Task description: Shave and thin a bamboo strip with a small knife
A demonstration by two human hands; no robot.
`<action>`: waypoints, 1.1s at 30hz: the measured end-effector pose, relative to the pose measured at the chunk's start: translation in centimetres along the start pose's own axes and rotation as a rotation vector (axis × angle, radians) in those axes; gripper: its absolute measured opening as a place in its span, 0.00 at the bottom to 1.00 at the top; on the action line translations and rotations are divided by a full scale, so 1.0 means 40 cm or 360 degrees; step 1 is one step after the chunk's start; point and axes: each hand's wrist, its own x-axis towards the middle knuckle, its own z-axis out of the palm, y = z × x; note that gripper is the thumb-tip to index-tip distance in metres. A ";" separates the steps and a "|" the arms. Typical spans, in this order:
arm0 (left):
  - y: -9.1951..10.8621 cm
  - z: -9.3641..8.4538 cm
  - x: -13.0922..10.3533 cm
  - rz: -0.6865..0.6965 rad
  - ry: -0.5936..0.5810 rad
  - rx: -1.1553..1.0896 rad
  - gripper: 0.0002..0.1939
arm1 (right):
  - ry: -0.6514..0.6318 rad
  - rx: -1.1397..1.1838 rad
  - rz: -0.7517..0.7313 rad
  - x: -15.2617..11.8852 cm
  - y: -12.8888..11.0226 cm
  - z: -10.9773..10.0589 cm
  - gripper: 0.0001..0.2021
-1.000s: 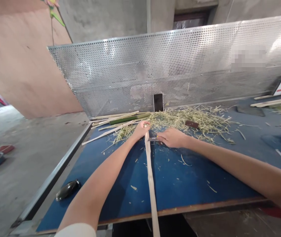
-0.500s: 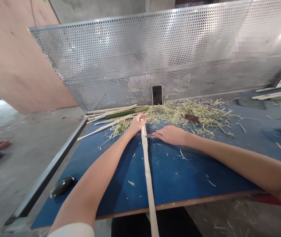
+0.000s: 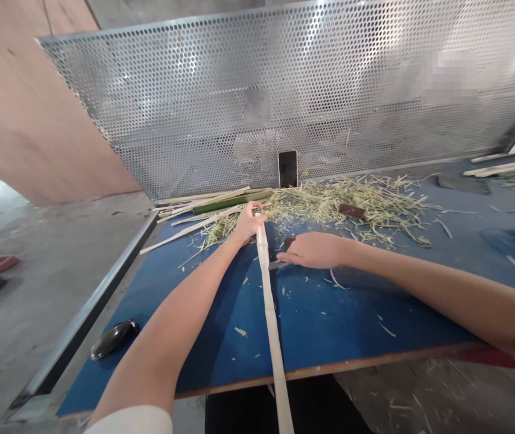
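A long pale bamboo strip (image 3: 270, 313) runs from the middle of the blue table (image 3: 339, 325) over its front edge towards my body. My left hand (image 3: 249, 224) is closed round the strip's far end. My right hand (image 3: 314, 250) grips a knife (image 3: 276, 264), whose blade lies against the strip's right side below my left hand. Most of the knife's handle is hidden in my fingers. Small pale chips are scattered on the table round the strip.
Behind my hands lies a heap of shavings (image 3: 352, 199) with a brown block (image 3: 351, 211) on it. Bamboo pieces (image 3: 221, 204) lie at the back left. A phone (image 3: 287, 169) leans on the perforated metal screen (image 3: 194, 108). A dark glossy object (image 3: 113, 340) rests at the left edge.
My right hand has drawn the knife a little way down along the strip towards me. My left hand keeps its hold on the far end. The view has shifted slightly.
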 end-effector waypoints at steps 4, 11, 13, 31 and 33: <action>0.003 -0.003 -0.001 -0.0001 -0.0076 -0.0029 0.16 | 0.0077 -0.0129 0.0090 -0.003 -0.001 0.002 0.38; -0.001 -0.005 0.002 0.0078 -0.0081 0.0023 0.10 | 0.0155 -0.0238 0.0315 0.016 -0.007 -0.002 0.35; -0.005 -0.006 0.002 0.0088 -0.0064 0.0000 0.09 | 0.0128 -0.0295 0.0282 0.013 -0.018 -0.004 0.31; -0.026 -0.005 0.008 0.0096 -0.0079 -0.0106 0.11 | 0.0021 -0.0656 0.0106 -0.021 -0.026 -0.009 0.24; -0.025 -0.005 0.008 0.0103 -0.0084 -0.0116 0.11 | 0.0107 -0.0735 0.0111 -0.016 -0.006 -0.007 0.21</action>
